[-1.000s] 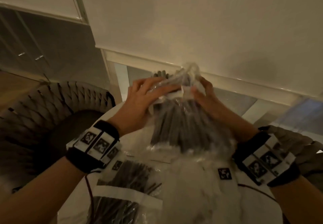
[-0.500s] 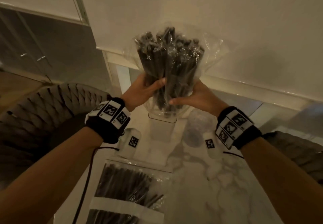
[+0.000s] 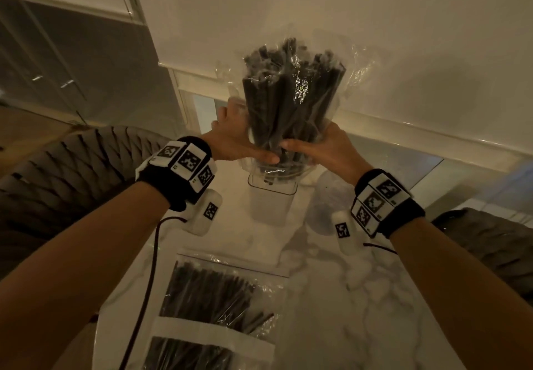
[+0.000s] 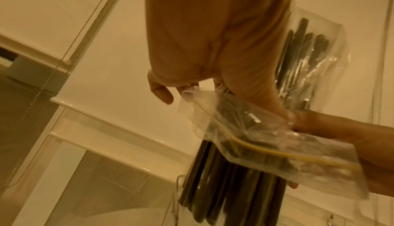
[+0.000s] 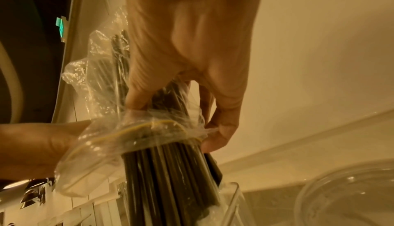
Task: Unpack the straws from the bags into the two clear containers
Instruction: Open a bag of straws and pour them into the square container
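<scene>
A clear bag of black straws [image 3: 291, 101] is held upside down, its open mouth over a square clear container [image 3: 272, 205] on the marble table. My left hand [image 3: 239, 144] and right hand [image 3: 320, 146] grip the bag near its mouth from both sides. In the left wrist view the black straws [image 4: 224, 187] slide out of the bag [image 4: 266, 136] downwards. The right wrist view shows the straw [image 5: 170, 179] ends entering the container's rim [image 5: 232, 196]. A round clear container [image 3: 328, 196] stands right of the square one.
Two more sealed bags of black straws [image 3: 213, 297] lie on the marble table [image 3: 360, 297] near me. Woven chairs [image 3: 66, 179] stand left and right of the table. A wall and a window frame lie behind.
The bag has been turned mouth-down and raised over the square container. Both hands have slid to its mouth, and the straws have sunk lower into the container since half a second ago.
</scene>
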The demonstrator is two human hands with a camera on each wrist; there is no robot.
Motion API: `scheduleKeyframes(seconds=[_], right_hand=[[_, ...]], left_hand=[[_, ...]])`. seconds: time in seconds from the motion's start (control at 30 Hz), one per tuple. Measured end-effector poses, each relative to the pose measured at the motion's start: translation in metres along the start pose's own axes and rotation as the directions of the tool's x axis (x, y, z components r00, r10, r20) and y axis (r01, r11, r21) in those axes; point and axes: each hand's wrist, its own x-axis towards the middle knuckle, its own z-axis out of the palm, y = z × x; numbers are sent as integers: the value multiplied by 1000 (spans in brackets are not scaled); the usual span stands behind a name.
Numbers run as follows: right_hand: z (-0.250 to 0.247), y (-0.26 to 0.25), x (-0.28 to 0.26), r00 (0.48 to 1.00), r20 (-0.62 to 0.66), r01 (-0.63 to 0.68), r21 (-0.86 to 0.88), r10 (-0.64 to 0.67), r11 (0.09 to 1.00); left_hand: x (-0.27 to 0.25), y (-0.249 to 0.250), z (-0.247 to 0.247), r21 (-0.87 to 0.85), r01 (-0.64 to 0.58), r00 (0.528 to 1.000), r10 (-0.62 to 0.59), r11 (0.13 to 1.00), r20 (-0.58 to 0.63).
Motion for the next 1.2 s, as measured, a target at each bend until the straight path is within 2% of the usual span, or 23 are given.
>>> scheduleKeyframes(seconds=[0.03,0.13,0.27,0.4,0.47,0.63,0.73,0.87,0.93,1.0,1.1,1.2], right_hand=[[1,0,1,1000,-6,4,3,-4,1000],[4,-1,1,1000,3,-1,0,1,1000],[2,1,0,998,43,-36,35,34,999],[0,1,-1,998,42,-52,98,48,994],[1,1,0,998,27,-54,126,51,991],[2,-2,-1,999,30,-26,122,23,992],[0,2,0,998,5,-65,147,65,987],[-5,5,-3,994,80,-91,181,77,979],[-5,1,-7,989,140,-65,196,38,979],[-2,2,-7,983,182,-56,198,20,979],[3,3,-6,983,175,-91,161,62,983],[4,0,-3,985,161,-98,218,64,971]], left_hand=[[2,1,1,-25,-22,1000,21,999,-22],[5,-2,6,-209,-185,983,180,960,-44],[4,-4,7,-394,-229,971,238,890,-28],[6,-6,4,-379,-187,982,179,906,-56],[2,-1,0,-405,-196,980,190,893,-54],[3,0,1,-425,-181,983,151,887,-104],[3,-4,1,-435,-172,981,112,884,-159],[3,-9,6,-515,-162,980,76,842,-184],[3,-8,9,-594,-163,985,92,787,-148],[1,-4,9,-616,-158,987,116,772,-108],[2,-3,9,-621,-172,985,117,765,-130],[1,-1,6,-603,-211,975,124,770,-184]])
